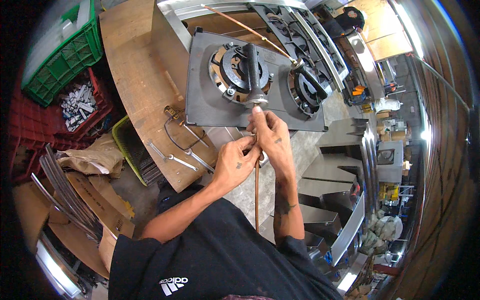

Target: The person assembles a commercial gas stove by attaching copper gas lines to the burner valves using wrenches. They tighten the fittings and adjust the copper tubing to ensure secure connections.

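Note:
A thin copper tube [257, 200] rises in front of my body into my fingers. My left hand [237, 161] pinches it from the left, fingers closed. Just above and touching it, my right hand [273, 139] is closed around the tube's upper part, its thumb reaching the round metal inlet of a black burner pipe [252, 67]. The tube's top end is hidden by my fingers. That pipe crosses a round cast-iron burner [231, 70] on a dark metal panel [200, 97]. A second burner [306, 92] sits to the right, with another copper tube [237, 24] running from its inlet.
Spanners [183, 162] and a dark cable [172, 132] lie on the wooden tabletop [132, 85] at left. Beyond stand a green crate [65, 60] and a red crate [45, 125] with metal parts. Bent sheet-metal pieces [320, 217] stand at right. Another person [350, 20] is far right.

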{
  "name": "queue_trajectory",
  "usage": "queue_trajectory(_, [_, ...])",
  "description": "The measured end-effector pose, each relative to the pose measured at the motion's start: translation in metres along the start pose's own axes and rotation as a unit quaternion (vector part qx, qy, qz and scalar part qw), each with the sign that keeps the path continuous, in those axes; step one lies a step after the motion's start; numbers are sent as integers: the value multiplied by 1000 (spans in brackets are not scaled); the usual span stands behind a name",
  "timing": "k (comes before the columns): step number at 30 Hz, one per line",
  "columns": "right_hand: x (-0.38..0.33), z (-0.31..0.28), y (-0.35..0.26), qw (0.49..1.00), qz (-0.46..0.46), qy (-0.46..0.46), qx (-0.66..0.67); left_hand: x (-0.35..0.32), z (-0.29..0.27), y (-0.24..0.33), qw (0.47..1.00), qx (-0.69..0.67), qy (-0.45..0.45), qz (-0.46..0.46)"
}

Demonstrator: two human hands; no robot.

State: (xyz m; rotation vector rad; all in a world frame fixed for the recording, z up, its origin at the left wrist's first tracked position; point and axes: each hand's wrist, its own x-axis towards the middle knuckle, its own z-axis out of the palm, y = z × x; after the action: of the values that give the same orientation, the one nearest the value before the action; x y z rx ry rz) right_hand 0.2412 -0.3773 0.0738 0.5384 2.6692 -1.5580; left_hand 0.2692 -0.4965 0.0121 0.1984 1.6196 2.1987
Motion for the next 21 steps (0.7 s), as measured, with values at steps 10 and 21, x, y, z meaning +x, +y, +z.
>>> queue_trajectory(10, [4,-2,-9,983,64,-81,153,-12,-5,-1,986,-90,-125,-66])
queue_trajectory(21, [4,-1,2,982,66,-40,173,-11,-6,0,985,-92,-134,-55])
